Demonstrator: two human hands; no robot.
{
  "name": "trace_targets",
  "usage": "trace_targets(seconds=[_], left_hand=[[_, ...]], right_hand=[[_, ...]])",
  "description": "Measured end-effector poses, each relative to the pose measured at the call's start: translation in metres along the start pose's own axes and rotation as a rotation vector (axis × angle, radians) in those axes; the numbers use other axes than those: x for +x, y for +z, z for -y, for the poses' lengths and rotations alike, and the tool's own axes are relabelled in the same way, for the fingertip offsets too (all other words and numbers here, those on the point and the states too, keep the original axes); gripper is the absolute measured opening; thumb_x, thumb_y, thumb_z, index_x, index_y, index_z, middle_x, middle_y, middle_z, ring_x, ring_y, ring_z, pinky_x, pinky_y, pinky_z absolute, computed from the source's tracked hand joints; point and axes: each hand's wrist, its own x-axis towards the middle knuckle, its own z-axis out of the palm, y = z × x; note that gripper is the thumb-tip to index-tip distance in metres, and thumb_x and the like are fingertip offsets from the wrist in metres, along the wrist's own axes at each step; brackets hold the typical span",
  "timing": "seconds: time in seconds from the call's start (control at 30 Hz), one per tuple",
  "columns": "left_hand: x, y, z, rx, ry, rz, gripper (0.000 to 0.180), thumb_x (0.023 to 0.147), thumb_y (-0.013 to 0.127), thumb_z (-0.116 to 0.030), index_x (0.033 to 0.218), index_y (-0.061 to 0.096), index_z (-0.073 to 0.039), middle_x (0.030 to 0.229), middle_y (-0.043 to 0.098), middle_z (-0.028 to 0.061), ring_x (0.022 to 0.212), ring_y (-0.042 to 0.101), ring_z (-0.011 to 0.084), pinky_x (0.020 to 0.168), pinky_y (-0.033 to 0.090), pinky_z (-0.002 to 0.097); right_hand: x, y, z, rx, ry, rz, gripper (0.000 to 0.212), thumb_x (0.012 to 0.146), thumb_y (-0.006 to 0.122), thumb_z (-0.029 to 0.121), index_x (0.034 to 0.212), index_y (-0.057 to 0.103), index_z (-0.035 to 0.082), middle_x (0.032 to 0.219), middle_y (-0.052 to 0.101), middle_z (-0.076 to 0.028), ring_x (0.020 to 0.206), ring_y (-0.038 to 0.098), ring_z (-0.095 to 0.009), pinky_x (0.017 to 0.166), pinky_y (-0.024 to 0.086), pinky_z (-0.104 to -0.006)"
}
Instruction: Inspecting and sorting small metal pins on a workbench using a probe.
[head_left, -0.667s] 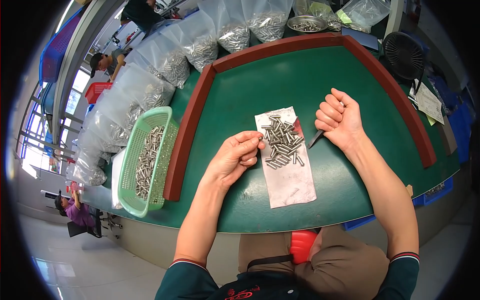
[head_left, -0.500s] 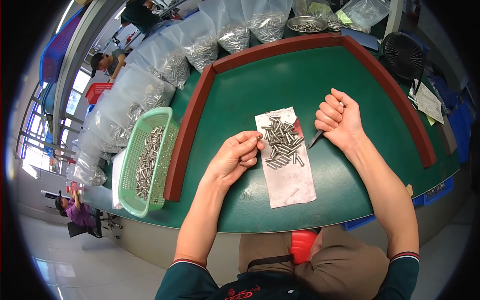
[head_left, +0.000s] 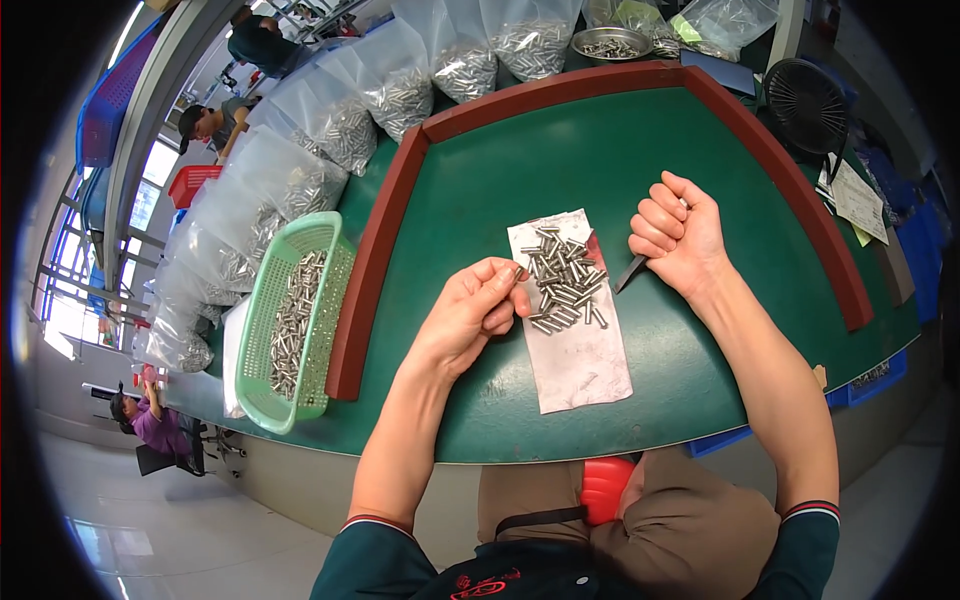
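Now the left hand (head_left: 465,312) has its thumb and first finger closed in a pinch on a small metal piece (head_left: 520,272), though most of it is hidden, so I cannot tell its full shape. That pinch is at the left edge of a pale cloth (head_left: 585,375), right beside a pile of shiny metal pins (head_left: 563,285). The pins lie every which way on the cloth, and the cloth lies flat on the green desk (head_left: 480,180). The right hand (head_left: 680,225) is off to the other side, its fingers curled into a fist around a dark thin tool (head_left: 629,274). The tool's tip points down, just beside the cloth's right edge. A few things could go wrong. The small piece could slip, because only the very ends of the fingers seem to hold it. If the left hand dips, its knuckles could bump the pile and make pins roll off. The tool's tip could poke the other hand or scratch a pin if the two come together too fast. A tug on the cloth could spill the pile too. More pins sit in a green basket (head_left: 328,320), past the brown rail (head_left: 377,270).
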Motion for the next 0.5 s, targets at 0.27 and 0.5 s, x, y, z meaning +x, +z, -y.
trace_targets(seconds=[0.27,0.5], left_hand=[[-0.029,0.047,0.023,1.147,0.303,0.015,0.013,0.080,0.061,-0.010,0.080,0.052,0.000,0.059,0.055,0.0098,0.050,0.053,0.0171,0.048,0.041,0.0285],[-0.025,0.049,0.021,1.321,0.314,-0.028,0.016,0.075,0.063,-0.010,0.073,0.049,-0.003,0.052,0.053,0.0128,0.049,0.054,0.0321,0.045,0.040,0.0392]], right_hand=[[-0.032,0.044,-0.030,-0.063,-0.036,0.123,0.043,0.090,0.032,0.027,0.050,0.024,0.015,0.041,0.020,0.003,0.038,0.015,-0.009,0.037,0.015,-0.0246],[-0.051,0.045,-0.059,-0.351,-0.179,0.078,0.044,0.089,0.039,0.028,0.050,0.026,0.012,0.043,0.027,0.002,0.041,0.019,-0.006,0.040,0.016,-0.0241]])
